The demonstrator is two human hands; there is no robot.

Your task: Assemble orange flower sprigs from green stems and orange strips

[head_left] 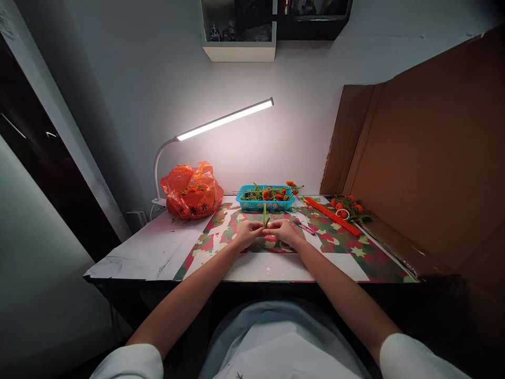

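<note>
My left hand [251,232] and my right hand [283,230] meet over the middle of the table, fingertips pinched together. Between them stands a green stem [264,215], upright, with a shorter green piece leaning off to its right. Both hands appear closed on its lower part; the fingers hide where it ends. Just beyond the hands sits a blue plastic basket [265,206] holding green stems and orange flowers [276,195]. A pair of pink-handled scissors [304,227] lies to the right of my right hand.
An orange plastic bag [192,192] with orange flowers inside stands at the back left, below a lit desk lamp [224,120]. To the right lie a long orange-red strip [332,216], a white ring [342,213] and more orange flowers [349,204]. Cardboard [418,147] walls the right side.
</note>
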